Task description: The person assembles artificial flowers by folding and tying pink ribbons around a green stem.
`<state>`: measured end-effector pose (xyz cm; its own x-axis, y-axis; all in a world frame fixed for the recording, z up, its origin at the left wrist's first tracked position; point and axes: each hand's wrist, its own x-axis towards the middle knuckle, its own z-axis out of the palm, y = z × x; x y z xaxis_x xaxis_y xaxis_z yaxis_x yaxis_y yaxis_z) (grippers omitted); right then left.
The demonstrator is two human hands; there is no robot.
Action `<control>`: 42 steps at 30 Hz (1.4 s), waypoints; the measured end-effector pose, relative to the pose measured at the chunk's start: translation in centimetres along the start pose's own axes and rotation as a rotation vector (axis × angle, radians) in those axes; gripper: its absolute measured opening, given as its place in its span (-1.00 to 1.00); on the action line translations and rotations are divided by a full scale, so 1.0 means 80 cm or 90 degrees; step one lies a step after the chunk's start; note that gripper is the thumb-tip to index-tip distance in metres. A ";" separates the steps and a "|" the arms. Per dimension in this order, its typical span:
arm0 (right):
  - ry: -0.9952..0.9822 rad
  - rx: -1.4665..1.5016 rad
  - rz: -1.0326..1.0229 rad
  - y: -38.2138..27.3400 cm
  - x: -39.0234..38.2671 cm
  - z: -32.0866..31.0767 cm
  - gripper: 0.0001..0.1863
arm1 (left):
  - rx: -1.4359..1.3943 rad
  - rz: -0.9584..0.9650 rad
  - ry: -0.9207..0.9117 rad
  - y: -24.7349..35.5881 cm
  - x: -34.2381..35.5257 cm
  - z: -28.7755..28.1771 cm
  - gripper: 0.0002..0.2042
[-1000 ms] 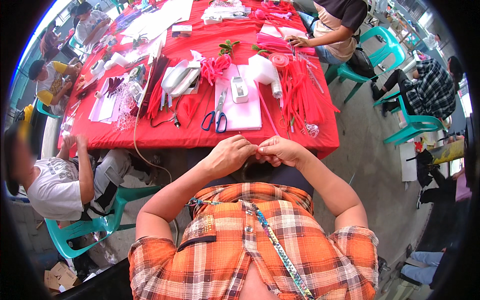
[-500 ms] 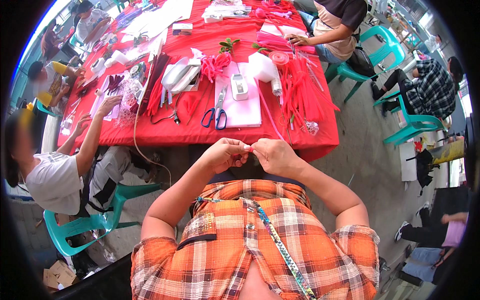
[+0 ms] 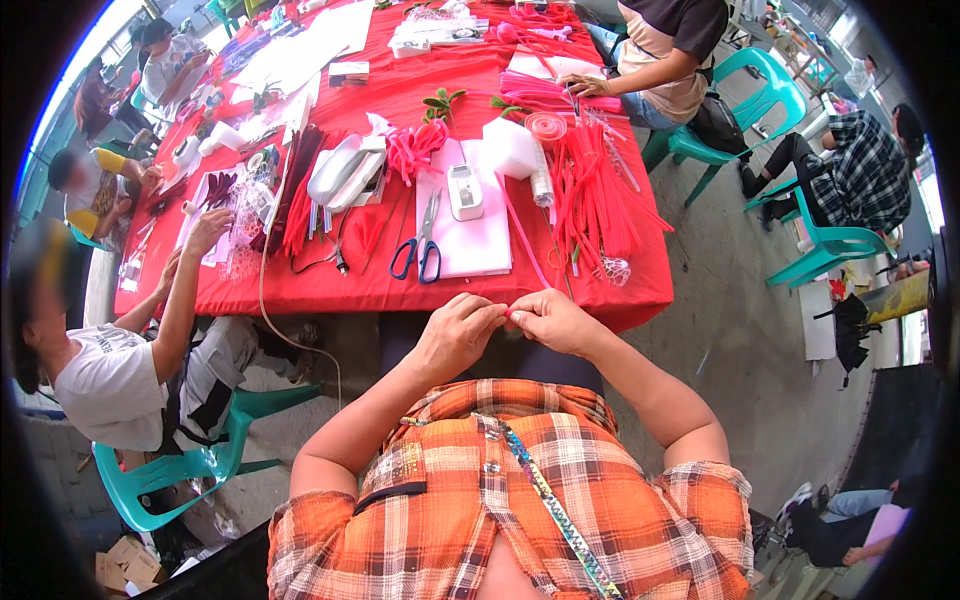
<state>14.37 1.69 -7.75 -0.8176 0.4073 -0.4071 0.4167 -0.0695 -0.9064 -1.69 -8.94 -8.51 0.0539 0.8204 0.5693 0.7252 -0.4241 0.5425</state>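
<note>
My left hand (image 3: 462, 335) and my right hand (image 3: 553, 320) meet in front of the table's near edge. Fingertips of both are pinched around a small pinkish-red piece (image 3: 509, 312), mostly covered by the fingers, so its kind is unclear. A long pink fuzzy stem, like a pipe cleaner (image 3: 522, 238), runs from the table toward my right hand; whether it joins the pinched piece I cannot tell. Just beyond my hands, scissors with dark blue handles (image 3: 430, 228) lie on white-pink paper (image 3: 478, 258), beside a small white boxy device (image 3: 465, 196).
The red-covered table (image 3: 370, 295) holds bundled red fuzzy stems (image 3: 590, 195), a white foam-like block (image 3: 510, 148), pink loops (image 3: 418, 148) and a plug (image 3: 342, 266). A person (image 3: 110, 375) sits on the left, another (image 3: 665, 65) at far right. A cord (image 3: 264, 280) hangs off the edge.
My hands have lowered slightly in view, with the left hand turned more back-up. Both still pinch the small piece. The table appears shifted a little left and its near edge lower.
</note>
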 end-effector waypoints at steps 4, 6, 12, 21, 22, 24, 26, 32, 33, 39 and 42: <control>0.048 -0.163 -0.150 -0.012 -0.007 0.006 -0.84 | -0.031 -0.086 -0.078 -0.004 0.000 -0.009 -0.92; 0.034 -0.221 -0.203 -0.016 -0.011 0.009 -0.84 | -0.079 -0.158 -0.138 -0.003 -0.002 -0.013 -0.90; -0.120 -0.566 -0.322 -0.013 -0.011 0.007 -0.87 | -0.213 -0.162 -0.351 -0.011 -0.016 -0.016 -0.86; -0.116 -0.689 -0.382 -0.019 -0.001 0.020 -0.91 | -0.707 -0.593 -0.487 -0.048 -0.033 -0.011 -0.75; -0.096 -0.688 -0.392 -0.017 -0.001 0.022 -0.92 | -0.757 -0.631 -0.470 -0.049 -0.037 -0.009 -0.76; -0.103 -0.685 -0.408 -0.014 0.001 0.022 -0.93 | -0.855 -0.706 -0.434 -0.051 -0.045 -0.003 -0.76; -0.117 -0.673 -0.421 -0.009 0.003 0.016 -0.93 | -0.829 -0.695 -0.421 -0.051 -0.047 0.000 -0.76; -0.108 -0.615 -0.361 -0.003 -0.006 0.013 -0.90 | -0.505 -0.513 -0.404 -0.027 -0.037 -0.009 -0.77; -0.126 -0.611 -0.343 -0.003 -0.008 0.013 -0.89 | -0.457 -0.483 -0.410 -0.024 -0.038 -0.007 -0.77; -0.097 -0.640 -0.203 0.009 -0.010 0.023 -0.84 | -0.205 -0.284 -0.378 -0.014 -0.029 0.010 -0.79; -0.092 -0.612 -0.160 -0.005 -0.009 0.025 -0.83 | -0.154 -0.299 -0.377 -0.010 -0.023 0.007 -0.79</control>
<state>14.03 -0.37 -7.32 -0.9400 0.1898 -0.2836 0.3166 0.7950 -0.5174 -1.94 -9.93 -10.35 0.1842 0.9731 -0.1385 0.5970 0.0012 0.8023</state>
